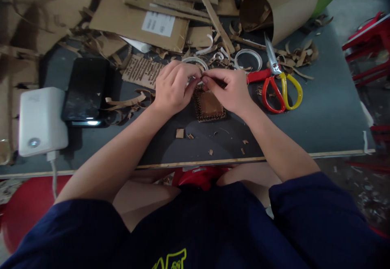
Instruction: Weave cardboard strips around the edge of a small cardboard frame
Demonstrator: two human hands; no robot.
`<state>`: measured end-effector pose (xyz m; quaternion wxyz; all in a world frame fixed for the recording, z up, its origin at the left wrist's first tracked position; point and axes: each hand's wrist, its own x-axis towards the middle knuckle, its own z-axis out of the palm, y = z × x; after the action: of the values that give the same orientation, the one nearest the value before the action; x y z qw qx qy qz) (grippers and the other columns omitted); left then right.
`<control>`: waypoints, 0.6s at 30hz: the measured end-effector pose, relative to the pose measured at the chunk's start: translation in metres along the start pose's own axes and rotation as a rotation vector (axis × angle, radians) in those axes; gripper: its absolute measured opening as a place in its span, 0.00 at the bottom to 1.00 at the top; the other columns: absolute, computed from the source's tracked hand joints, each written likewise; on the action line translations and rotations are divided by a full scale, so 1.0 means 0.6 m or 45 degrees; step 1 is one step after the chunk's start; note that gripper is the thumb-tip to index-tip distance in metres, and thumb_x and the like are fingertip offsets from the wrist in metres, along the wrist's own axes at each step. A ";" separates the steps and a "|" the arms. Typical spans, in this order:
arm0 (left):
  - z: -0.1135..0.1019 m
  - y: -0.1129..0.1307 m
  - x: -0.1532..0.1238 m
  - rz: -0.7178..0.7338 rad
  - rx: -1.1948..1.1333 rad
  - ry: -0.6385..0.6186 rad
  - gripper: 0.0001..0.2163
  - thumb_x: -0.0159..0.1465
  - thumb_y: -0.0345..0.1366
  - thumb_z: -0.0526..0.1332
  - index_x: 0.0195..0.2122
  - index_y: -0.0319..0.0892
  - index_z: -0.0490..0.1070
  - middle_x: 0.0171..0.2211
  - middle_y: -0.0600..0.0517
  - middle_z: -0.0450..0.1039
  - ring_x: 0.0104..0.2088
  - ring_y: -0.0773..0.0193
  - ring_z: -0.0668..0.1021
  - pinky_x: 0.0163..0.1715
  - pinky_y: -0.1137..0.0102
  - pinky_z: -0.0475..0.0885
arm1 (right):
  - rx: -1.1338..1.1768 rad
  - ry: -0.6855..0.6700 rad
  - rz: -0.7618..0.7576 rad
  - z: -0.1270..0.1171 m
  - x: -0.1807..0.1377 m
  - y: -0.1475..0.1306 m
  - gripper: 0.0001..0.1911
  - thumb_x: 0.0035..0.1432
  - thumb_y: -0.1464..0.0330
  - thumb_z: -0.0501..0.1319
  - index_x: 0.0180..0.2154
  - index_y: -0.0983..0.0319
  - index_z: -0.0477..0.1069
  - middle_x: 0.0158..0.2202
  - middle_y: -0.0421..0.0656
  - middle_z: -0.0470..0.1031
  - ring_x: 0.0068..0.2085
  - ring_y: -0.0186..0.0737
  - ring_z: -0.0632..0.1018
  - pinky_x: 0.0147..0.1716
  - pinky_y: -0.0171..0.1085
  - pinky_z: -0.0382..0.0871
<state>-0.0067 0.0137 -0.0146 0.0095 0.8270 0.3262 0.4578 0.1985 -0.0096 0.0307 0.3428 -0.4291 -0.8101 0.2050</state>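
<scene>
the only print on the table (329, 114) is a white label (158, 23) stuck to a flattened cardboard box (122, 17) at the far edge of the surface; its lines are too small to read. yellow-green lettering (170, 261) shows on the person's dark blue shirt, cut off by the bottom of the view and not legible. the white charger block (41, 120) near the left near corner bears only a faint grey mark that cannot be made out.

the left hand (173, 87) and the right hand (229, 91) meet over the middle of the surface. the fingers of both are curled in narrow, thumb and forefinger tips pinched together and touching each other's at the far edge of a brown cardboard piece (211, 107) with a corrugated border. that piece lies flat on the surface, about midway between the left and right edges and somewhat nearer the near edge. whether anything small sits between the fingertips cannot be told.

just right of the right hand lie scissors (282, 90) with one red and one yellow handle, blades pointing to the far edge. a white tape ring (248, 59) lies beyond the hands. a black phone (85, 90) rests face up towards the left edge, beside the charger block. small cardboard scraps (180, 133) dot the surface between the piece and the near edge.
</scene>
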 end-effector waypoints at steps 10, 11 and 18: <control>0.004 0.004 -0.005 -0.089 -0.089 0.034 0.08 0.74 0.45 0.53 0.47 0.49 0.57 0.41 0.49 0.75 0.43 0.55 0.80 0.45 0.54 0.73 | -0.130 0.045 -0.065 0.006 -0.005 0.001 0.20 0.72 0.55 0.52 0.48 0.58 0.78 0.41 0.44 0.84 0.43 0.44 0.83 0.47 0.46 0.79; 0.004 0.004 -0.004 -0.068 -0.070 0.055 0.07 0.73 0.44 0.54 0.46 0.49 0.57 0.40 0.49 0.75 0.42 0.56 0.80 0.44 0.55 0.73 | -0.088 0.040 -0.038 0.008 -0.004 0.002 0.21 0.72 0.54 0.51 0.48 0.58 0.78 0.39 0.44 0.84 0.42 0.43 0.83 0.46 0.45 0.80; 0.000 0.001 0.004 0.052 0.025 0.033 0.05 0.74 0.41 0.54 0.42 0.47 0.59 0.36 0.50 0.75 0.38 0.57 0.79 0.43 0.56 0.72 | 0.198 0.024 0.052 0.017 0.001 0.013 0.29 0.68 0.45 0.51 0.48 0.59 0.78 0.34 0.44 0.83 0.36 0.40 0.83 0.40 0.42 0.81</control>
<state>-0.0055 0.0148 -0.0124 -0.0121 0.8276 0.3138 0.4653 0.1954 -0.0049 0.0192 0.3784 -0.4195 -0.7796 0.2701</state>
